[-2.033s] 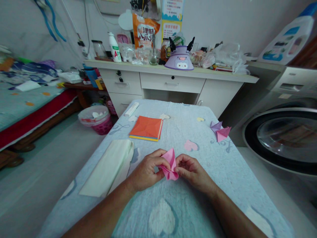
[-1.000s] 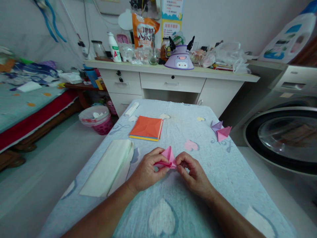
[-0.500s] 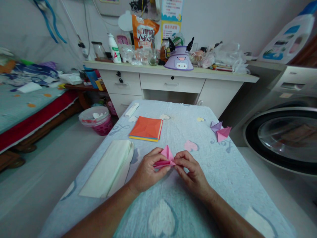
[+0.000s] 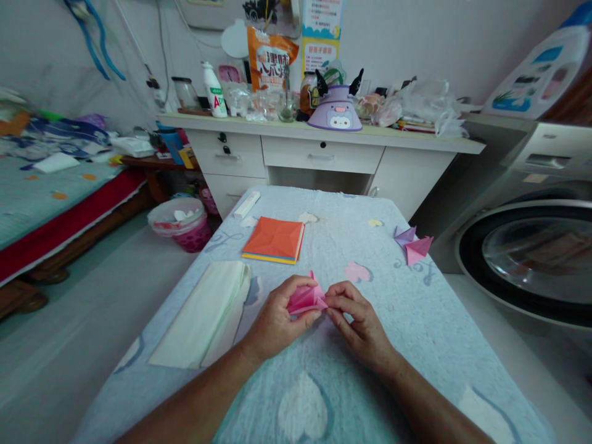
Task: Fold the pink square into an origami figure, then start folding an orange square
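A folded pink paper piece [image 4: 305,298] sits just above the light blue cloth-covered table [image 4: 416,345], pinched between both my hands. My left hand [image 4: 277,317] curls round its left side, thumb under and fingers over it. My right hand [image 4: 354,317] pinches its right tip with thumb and forefinger. A stack of coloured paper squares [image 4: 274,239], orange on top, lies farther back. Two finished folded shapes, purple [image 4: 404,234] and pink [image 4: 417,249], rest near the table's right edge.
A folded cream cloth [image 4: 203,311] lies at my left on the table, a white tube [image 4: 246,204] at the far left corner. Beyond stand a cluttered white desk [image 4: 319,151], a pink bin [image 4: 180,222], a bed at left and a washing machine [image 4: 527,246] at right.
The pink paper has been turned and pressed flatter and lower; its upright point has dropped between my fingers. My hands stayed close together at the same spot.
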A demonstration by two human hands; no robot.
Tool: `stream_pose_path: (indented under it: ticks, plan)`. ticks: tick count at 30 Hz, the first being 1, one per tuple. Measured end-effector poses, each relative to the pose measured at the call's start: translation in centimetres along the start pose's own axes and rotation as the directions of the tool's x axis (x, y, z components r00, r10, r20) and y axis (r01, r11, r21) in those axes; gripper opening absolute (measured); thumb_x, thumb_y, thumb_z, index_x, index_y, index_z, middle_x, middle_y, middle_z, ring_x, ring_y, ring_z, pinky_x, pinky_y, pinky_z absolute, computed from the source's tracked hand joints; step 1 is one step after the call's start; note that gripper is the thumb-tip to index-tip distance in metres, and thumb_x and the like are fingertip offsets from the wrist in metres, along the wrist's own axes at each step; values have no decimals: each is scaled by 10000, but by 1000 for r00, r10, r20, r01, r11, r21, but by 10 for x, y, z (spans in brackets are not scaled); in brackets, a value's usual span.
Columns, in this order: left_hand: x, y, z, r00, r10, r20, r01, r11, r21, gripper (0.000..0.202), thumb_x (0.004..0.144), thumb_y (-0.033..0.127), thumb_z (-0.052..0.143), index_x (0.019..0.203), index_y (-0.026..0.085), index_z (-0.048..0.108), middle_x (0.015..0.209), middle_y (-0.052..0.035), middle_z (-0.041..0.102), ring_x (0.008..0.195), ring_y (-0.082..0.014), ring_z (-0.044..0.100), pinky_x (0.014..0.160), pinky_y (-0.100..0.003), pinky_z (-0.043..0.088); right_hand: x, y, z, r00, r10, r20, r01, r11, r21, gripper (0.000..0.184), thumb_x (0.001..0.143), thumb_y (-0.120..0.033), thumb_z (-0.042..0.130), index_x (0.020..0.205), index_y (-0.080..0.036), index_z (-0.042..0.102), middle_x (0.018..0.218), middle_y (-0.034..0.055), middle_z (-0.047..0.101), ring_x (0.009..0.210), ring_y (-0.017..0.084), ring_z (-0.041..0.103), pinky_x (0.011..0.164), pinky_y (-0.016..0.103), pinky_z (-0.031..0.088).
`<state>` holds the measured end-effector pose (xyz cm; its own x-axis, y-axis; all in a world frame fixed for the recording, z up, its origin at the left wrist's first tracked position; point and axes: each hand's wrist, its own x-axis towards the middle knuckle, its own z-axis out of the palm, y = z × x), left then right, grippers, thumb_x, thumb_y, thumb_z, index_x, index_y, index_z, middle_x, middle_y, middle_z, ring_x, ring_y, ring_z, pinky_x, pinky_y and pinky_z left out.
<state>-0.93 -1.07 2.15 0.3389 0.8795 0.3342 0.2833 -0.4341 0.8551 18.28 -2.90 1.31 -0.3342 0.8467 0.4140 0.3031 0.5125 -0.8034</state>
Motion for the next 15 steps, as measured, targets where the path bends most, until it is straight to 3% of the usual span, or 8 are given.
stream_pose_path:
  ticks: [4,8,15]
  plan:
    - [1,2,-1,998,51,41,-52,999,19,74,825,199,624,861,185,687,795,5,529,791,-129,560,766,-240,463,0,-2,1,999,40,-32,-40,999,7,131,923,-208,504,1029,-237,576,960,49,538,803,145,540,693,276,463]
    - [2,2,0,997,75,-5,-75,997,-1,69,829,189,621,822,171,688,772,6,527,775,-126,561,770,-238,454,-1,-2,1,995,43,-85,-42,999,17,37,916,-218,520,943,-231,542,941,45,541,791,146,537,654,268,459]
    - [1,4,1,996,82,-33,-81,997,10,59,836,201,634,830,177,688,756,8,518,749,-125,548,714,-224,442,-1,-1,2,997,62,-55,-61,998,24,43,916,-235,535,919,-226,577,955,50,544,790,145,535,648,264,455]
